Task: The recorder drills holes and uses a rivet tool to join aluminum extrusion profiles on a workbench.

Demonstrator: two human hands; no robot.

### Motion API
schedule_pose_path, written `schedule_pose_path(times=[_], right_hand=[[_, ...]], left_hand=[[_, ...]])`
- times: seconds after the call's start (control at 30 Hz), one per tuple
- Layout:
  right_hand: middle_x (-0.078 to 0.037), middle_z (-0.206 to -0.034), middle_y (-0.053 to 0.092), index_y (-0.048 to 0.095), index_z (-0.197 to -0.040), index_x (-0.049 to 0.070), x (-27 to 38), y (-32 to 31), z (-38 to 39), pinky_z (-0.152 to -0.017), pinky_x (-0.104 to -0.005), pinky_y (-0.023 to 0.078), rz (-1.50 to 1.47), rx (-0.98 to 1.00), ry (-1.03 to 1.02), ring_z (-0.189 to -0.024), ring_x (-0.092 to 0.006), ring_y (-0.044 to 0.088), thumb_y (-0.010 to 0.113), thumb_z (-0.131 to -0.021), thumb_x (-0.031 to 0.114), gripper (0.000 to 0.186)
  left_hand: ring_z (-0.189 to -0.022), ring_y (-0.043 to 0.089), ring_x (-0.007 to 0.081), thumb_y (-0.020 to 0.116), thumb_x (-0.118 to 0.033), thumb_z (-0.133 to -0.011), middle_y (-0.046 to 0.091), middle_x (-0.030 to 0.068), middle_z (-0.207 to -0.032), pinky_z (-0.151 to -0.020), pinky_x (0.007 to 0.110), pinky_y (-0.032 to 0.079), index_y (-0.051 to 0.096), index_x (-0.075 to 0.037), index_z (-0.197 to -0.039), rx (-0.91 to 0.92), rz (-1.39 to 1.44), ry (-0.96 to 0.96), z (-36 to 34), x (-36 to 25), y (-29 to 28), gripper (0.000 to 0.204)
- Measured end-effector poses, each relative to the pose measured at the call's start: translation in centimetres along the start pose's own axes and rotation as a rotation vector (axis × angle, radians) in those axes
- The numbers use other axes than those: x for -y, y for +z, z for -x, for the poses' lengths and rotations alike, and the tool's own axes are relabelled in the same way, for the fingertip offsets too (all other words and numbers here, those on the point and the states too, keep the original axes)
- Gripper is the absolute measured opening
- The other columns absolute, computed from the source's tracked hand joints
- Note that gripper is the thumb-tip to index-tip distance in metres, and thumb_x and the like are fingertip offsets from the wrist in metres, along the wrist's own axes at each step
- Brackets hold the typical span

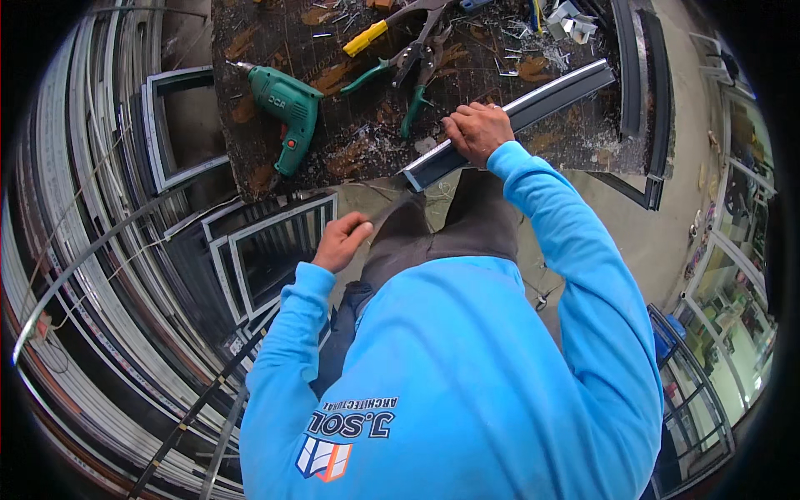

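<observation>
My right hand is wrapped round a dark metal profile with a silvery strip, lying slanted over the bench edge. My left hand is low and left of the profile's near end, closed on a thin blurred grey tool, probably a flat file or blade, that points toward that end. A green drill lies on the bench at left. Pliers-like cutters with green handles and a tool with a yellow handle lie behind my hands.
Long profiles are stacked along the left, with window frames beside them. Metal scraps and dark profiles lie on the bench's right. Glazed panels stand at right, and another frame below them.
</observation>
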State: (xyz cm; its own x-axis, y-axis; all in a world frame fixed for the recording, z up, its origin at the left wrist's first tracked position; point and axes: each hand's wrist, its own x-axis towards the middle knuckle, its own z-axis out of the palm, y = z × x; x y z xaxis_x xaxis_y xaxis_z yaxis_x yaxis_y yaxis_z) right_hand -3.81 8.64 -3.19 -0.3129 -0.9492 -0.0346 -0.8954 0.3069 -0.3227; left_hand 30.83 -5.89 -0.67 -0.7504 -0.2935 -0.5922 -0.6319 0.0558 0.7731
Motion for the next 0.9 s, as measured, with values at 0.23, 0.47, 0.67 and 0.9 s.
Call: schedule_pose_path(times=[0.23,0.47,0.67,0.9], right_hand=[[-0.007,-0.083,0.07,0.069,-0.082,0.011,0.0,0.4,-0.3,-0.076,-0.0461,0.051,-0.034,0.031,0.011,-0.085,-0.0292,0.068,0.05,-0.104,0.035,0.038],[-0.007,-0.084,0.069,0.07,-0.081,0.012,-0.2,0.5,-0.5,-0.074,-0.047,0.051,-0.019,0.014,0.02,-0.085,-0.0295,0.067,0.051,-0.103,0.033,0.036],[-0.006,-0.085,0.07,0.071,-0.082,0.013,-0.3,0.5,-0.7,-0.077,-0.0476,0.05,0.011,0.042,0.038,-0.088,-0.0292,0.067,0.049,-0.104,0.035,0.038],[-0.01,-0.109,0.064,0.067,-0.104,0.01,-0.6,-3.1,-0.1,-0.085,-0.045,0.048,-0.084,0.228,-0.167,-0.108,-0.0308,0.06,0.061,-0.095,0.054,0.045]], left_hand=[[-0.066,0.063,0.0159,0.063,-0.017,-0.1,0.066,0.0098,-0.075,-0.062,0.033,0.051,0.065,0.001,-0.111,-0.195,-0.168,0.097,0.1,-1.5,2.5,0.021],[-0.065,0.067,0.03,0.064,-0.012,-0.097,0.065,0.0223,-0.076,-0.057,0.04,0.048,0.062,-0.001,-0.104,-0.207,-0.185,0.108,-0.5,-3.6,3.6,0.013],[-0.087,0.062,0.0494,0.066,-0.011,-0.094,0.066,0.0246,-0.092,-0.065,0.05,0.049,0.056,-0.003,-0.101,-0.055,-0.408,0.311,1.2,-4.0,3.9,0.015],[-0.091,0.068,0.0445,0.065,-0.014,-0.094,0.069,0.0257,-0.093,-0.075,0.049,0.054,0.063,-0.003,-0.104,-0.383,-0.302,0.272,-3.7,-5.5,-2.6,0.015]])
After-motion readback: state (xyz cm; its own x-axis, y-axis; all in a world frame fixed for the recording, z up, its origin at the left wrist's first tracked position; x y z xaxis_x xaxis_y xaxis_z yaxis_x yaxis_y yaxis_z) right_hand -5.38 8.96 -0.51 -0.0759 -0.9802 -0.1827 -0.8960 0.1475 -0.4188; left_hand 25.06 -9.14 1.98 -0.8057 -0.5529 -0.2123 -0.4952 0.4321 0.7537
